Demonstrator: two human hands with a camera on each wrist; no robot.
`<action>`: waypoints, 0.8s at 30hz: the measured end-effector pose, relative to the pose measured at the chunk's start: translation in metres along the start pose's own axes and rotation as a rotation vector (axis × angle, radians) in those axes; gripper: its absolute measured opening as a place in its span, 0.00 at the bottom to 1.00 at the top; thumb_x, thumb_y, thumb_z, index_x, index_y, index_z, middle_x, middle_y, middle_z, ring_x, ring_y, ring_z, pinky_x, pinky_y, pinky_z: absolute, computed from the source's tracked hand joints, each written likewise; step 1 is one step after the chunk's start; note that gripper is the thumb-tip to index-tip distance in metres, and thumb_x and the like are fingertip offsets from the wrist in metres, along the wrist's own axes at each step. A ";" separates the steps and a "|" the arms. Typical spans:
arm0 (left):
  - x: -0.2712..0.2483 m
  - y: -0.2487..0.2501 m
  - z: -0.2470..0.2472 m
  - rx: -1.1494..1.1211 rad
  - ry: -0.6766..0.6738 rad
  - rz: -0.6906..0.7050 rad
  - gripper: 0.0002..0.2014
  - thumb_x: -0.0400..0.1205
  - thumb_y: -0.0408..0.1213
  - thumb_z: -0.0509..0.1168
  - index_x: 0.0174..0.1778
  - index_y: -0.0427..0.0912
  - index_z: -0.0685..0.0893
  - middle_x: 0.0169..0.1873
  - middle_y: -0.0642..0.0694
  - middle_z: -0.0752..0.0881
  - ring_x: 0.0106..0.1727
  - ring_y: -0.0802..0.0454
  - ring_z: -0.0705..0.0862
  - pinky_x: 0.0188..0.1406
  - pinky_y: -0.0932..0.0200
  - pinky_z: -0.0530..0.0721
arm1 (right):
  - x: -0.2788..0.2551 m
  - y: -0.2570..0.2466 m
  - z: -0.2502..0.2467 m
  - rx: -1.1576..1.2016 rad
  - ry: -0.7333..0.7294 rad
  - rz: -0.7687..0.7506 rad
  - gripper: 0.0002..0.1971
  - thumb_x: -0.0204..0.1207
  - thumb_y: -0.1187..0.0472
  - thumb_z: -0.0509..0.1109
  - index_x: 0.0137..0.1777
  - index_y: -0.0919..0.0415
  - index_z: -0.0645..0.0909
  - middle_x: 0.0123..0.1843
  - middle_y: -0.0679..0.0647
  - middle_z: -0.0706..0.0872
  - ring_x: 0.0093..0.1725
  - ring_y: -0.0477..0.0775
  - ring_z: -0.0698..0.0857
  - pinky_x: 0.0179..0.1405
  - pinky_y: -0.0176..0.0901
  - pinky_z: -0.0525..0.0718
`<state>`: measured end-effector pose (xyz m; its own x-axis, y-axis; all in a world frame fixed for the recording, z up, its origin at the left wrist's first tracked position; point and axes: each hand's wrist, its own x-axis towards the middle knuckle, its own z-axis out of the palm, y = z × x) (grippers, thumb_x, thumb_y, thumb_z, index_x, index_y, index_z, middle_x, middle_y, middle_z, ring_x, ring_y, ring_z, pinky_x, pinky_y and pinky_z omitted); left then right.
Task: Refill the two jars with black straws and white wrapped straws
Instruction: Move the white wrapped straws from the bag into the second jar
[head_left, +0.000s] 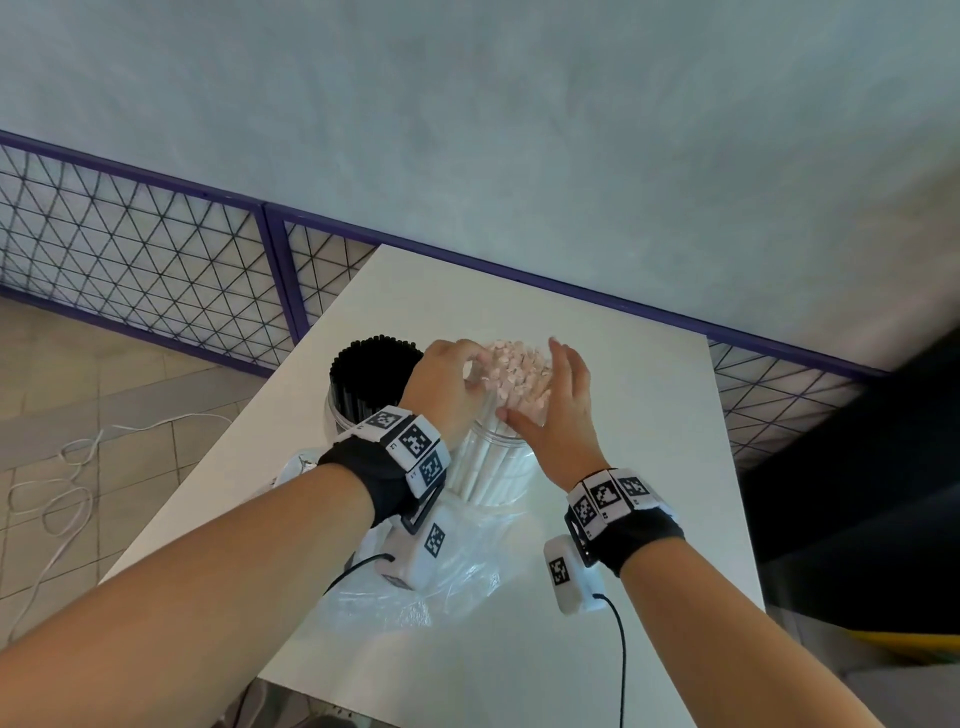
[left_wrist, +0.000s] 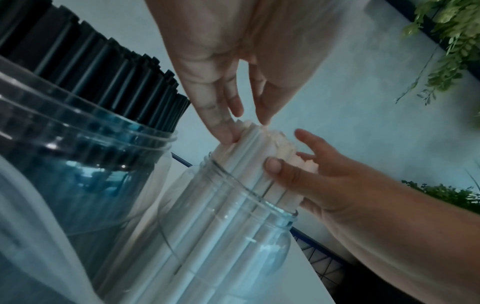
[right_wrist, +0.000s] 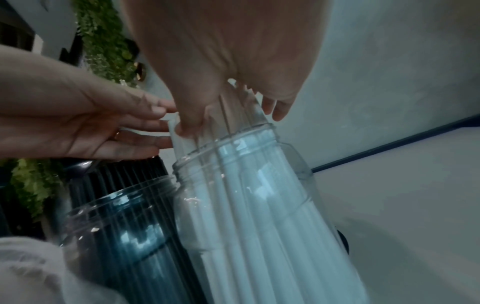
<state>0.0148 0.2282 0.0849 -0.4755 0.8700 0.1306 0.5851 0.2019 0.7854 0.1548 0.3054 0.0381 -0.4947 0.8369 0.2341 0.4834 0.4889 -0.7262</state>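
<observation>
Two clear jars stand side by side on the white table (head_left: 639, 415). The left jar (head_left: 340, 410) is packed with black straws (head_left: 376, 364). The right jar (head_left: 488, 470) holds a thick bundle of white wrapped straws (head_left: 517, 379) that sticks out above its mouth. My left hand (head_left: 447, 384) touches the straw tops on the bundle's left side with nearly straight fingers (left_wrist: 223, 127). My right hand (head_left: 561, 405) lies flat against the right side, its thumb (left_wrist: 280, 166) pressing the straws just above the rim. Neither hand grips a straw.
A crumpled clear plastic bag (head_left: 415, 587) lies on the table in front of the jars, under my wrists. A purple-framed wire mesh fence (head_left: 156, 249) and a grey wall run behind the table. A white cable (head_left: 67, 483) loops on the tiled floor at left.
</observation>
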 end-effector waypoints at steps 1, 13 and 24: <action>0.001 0.001 0.000 0.027 -0.022 -0.035 0.16 0.79 0.35 0.65 0.63 0.48 0.78 0.64 0.42 0.77 0.52 0.46 0.85 0.56 0.53 0.81 | 0.004 0.001 -0.001 0.053 0.010 0.051 0.56 0.64 0.50 0.82 0.84 0.54 0.47 0.83 0.58 0.54 0.81 0.57 0.58 0.77 0.48 0.61; 0.020 0.013 -0.004 0.177 -0.212 -0.069 0.23 0.85 0.34 0.53 0.79 0.44 0.65 0.72 0.41 0.77 0.69 0.43 0.77 0.65 0.54 0.75 | 0.008 -0.003 0.018 0.030 0.138 0.030 0.58 0.55 0.47 0.86 0.81 0.54 0.55 0.65 0.51 0.64 0.67 0.56 0.72 0.68 0.52 0.76; 0.020 0.006 0.000 0.120 -0.177 -0.142 0.17 0.85 0.40 0.56 0.70 0.46 0.73 0.48 0.44 0.87 0.43 0.50 0.82 0.36 0.60 0.75 | 0.009 0.000 0.012 -0.114 0.112 -0.022 0.52 0.54 0.43 0.84 0.77 0.56 0.62 0.70 0.56 0.69 0.67 0.57 0.75 0.64 0.61 0.80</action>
<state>0.0084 0.2470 0.0927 -0.4424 0.8921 -0.0918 0.5997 0.3704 0.7093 0.1418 0.3096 0.0328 -0.4256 0.8447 0.3246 0.5553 0.5270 -0.6434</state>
